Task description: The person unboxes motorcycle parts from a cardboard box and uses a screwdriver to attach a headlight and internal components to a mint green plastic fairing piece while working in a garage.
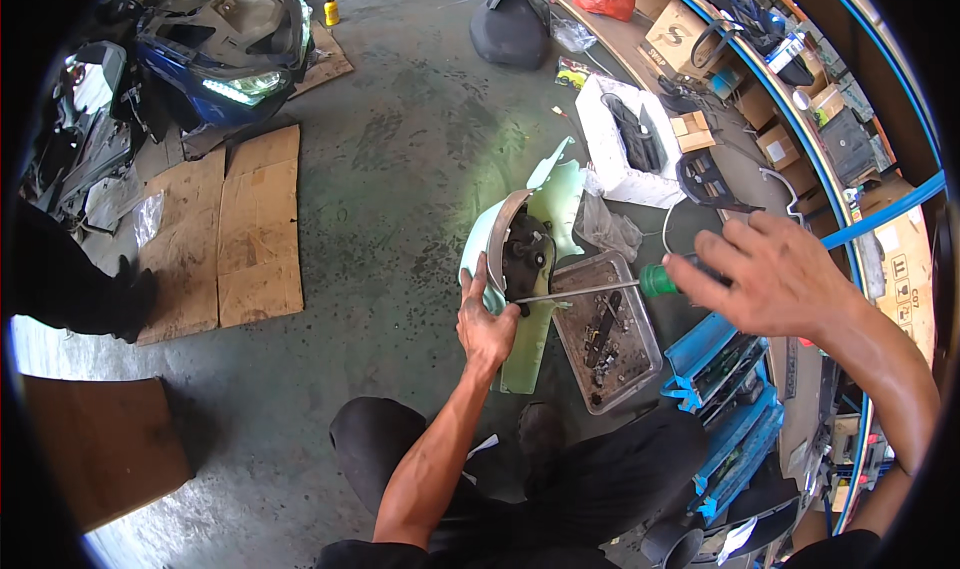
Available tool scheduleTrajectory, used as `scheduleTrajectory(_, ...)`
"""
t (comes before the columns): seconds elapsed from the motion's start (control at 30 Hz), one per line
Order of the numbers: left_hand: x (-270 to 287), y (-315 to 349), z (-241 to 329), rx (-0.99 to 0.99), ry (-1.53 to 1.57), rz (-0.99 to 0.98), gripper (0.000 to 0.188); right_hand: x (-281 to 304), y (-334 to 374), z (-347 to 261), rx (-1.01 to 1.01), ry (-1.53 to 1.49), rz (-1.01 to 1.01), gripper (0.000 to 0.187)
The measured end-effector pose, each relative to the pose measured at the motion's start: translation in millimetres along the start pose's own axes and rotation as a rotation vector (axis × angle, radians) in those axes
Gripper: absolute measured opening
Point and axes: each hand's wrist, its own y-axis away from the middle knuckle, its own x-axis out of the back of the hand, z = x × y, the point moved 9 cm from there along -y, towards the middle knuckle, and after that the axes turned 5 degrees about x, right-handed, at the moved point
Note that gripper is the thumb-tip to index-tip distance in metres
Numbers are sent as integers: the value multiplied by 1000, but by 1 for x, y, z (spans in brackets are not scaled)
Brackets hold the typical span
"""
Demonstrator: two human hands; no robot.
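Observation:
My left hand (487, 327) grips the lower left edge of a pale green plastic fairing (562, 204), its fingers along the outer side. A black lamp housing (528, 254) is set in the fairing, with its back showing. My right hand (770, 274) is closed round the green and dark handle of a screwdriver (655, 280). The long shaft lies nearly level and points left, its tip at the lower edge of the black housing, close to my left thumb. Whether the tip sits in a screw is too small to tell.
A clear plastic tray (648, 369) of screws and small parts lies beside the fairing. Blue tool trays (735, 439) stand at right, below a loaded shelf. A white foam box (655, 184) is farther back. Flattened cardboard (260, 229), a person's dark shoe and a blue motorbike (225, 49) are at left.

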Motion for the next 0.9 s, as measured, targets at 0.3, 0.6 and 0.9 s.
scheduleTrajectory(0.3, 0, 1, 1, 32, -54, -13, 91, -66, 34, 32, -864, -1074, -473, 41)
scheduleTrajectory(0.6, -2, -1, -1, 29, -22, -14, 91, -39, 5, 23, -338, -392, -330, 43)
scheduleTrajectory(0.9, -6, 0, 2, 8, -55, -12, 89, -25, -4, 16, -221, -418, -152, 43)
